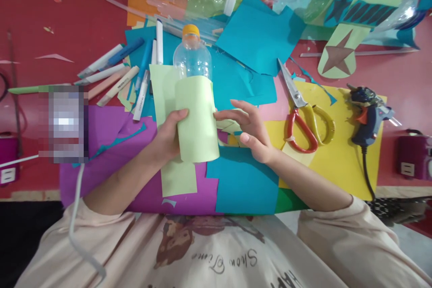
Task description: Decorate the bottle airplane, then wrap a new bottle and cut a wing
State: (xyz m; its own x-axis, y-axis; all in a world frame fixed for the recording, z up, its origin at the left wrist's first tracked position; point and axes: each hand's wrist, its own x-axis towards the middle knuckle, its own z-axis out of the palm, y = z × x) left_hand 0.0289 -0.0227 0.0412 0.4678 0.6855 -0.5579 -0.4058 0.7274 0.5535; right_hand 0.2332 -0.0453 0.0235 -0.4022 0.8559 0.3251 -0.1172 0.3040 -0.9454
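Green paper [198, 126] round bottle [193, 58], left hand [168, 134] gripping; right hand [255, 129] splayed beside it.

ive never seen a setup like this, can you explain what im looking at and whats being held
There is no machine here, just a person working with bare hands. The single picture comes from a camera worn on the head, looking forward and down, so the person's shirt shows at the bottom.

The left hand grips a clear bottle with an orange cap, through pale green paper curved around its lower part. The right hand is open, its index fingertip at the paper's right edge.

On the red table lie coloured sheets, with pens on the left, and scissors with red and yellow handles and a glue gun on the right. One item at the left is blurred out, so I can't describe it.
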